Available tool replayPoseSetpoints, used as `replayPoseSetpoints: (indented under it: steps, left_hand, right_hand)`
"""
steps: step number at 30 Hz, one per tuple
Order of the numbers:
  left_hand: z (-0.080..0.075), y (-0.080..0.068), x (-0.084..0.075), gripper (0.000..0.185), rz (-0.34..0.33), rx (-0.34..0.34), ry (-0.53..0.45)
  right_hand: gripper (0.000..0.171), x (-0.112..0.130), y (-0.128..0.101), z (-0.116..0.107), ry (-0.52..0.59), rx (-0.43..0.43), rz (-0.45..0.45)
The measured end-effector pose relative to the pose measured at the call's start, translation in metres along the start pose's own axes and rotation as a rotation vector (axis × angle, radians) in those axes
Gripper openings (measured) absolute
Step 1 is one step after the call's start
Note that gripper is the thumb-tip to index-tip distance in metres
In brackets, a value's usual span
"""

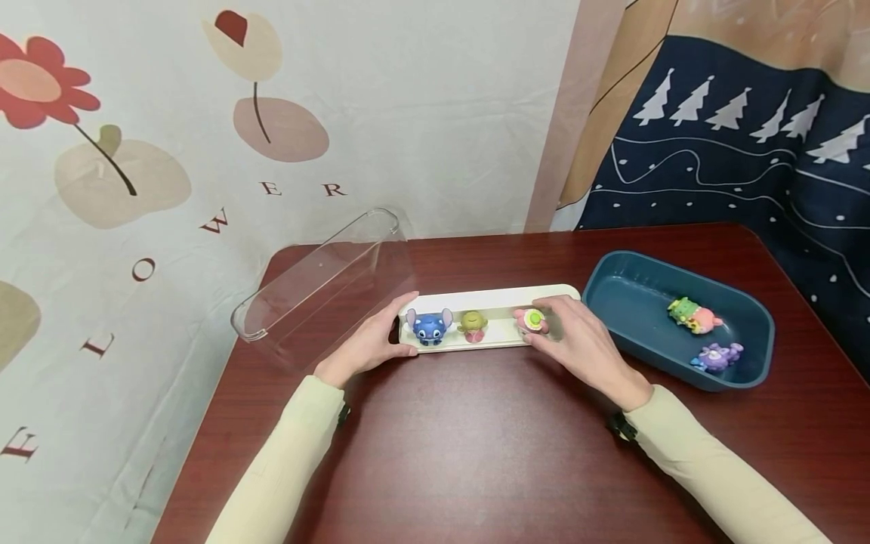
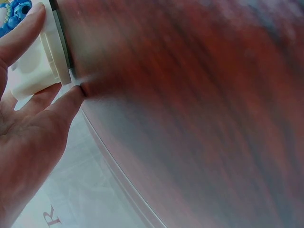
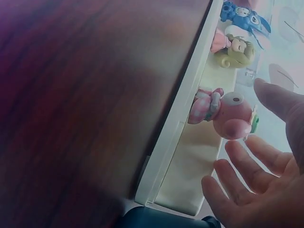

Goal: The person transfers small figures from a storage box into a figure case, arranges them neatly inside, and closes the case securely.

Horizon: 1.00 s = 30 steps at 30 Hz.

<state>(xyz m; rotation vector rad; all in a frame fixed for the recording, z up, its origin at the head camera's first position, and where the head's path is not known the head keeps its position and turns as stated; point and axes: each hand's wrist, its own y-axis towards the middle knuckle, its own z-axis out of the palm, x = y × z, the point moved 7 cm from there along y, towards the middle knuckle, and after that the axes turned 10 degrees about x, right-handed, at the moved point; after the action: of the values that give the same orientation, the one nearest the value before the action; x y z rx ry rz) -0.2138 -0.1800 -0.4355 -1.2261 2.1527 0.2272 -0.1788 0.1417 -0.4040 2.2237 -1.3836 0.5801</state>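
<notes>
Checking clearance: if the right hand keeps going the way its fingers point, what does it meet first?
The pink figure on the white tray, directly ahead of the right hand; its fingertips look barely short of it, though depth is unclear.

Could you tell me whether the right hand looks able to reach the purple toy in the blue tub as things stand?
Probably yes. The right hand rests open by the pink toy on the white tray, and the blue tub sits just to its right, uncovered, with the purple toy lying loose inside.
</notes>
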Motion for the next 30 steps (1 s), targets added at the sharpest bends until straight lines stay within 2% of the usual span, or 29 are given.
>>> replayPoseSetpoints:
  steps: [13, 21, 30]
  left_hand:
    - [0.001, 0.001, 0.001, 0.100, 0.002, 0.003, 0.005]
    - [0.000, 0.000, -0.002, 0.101, 0.003, -0.003, -0.002]
    - [0.000, 0.000, -0.002, 0.101, -0.007, 0.004, -0.009]
  right_hand:
    - [0.042, 0.007, 0.003, 0.003, -0.110, -0.058, -0.057]
    - [0.039, 0.013, 0.008, 0.001, -0.084, -0.035, -0.076]
    - [0.038, 0.021, 0.018, 0.007, -0.029, 0.055, -0.127]
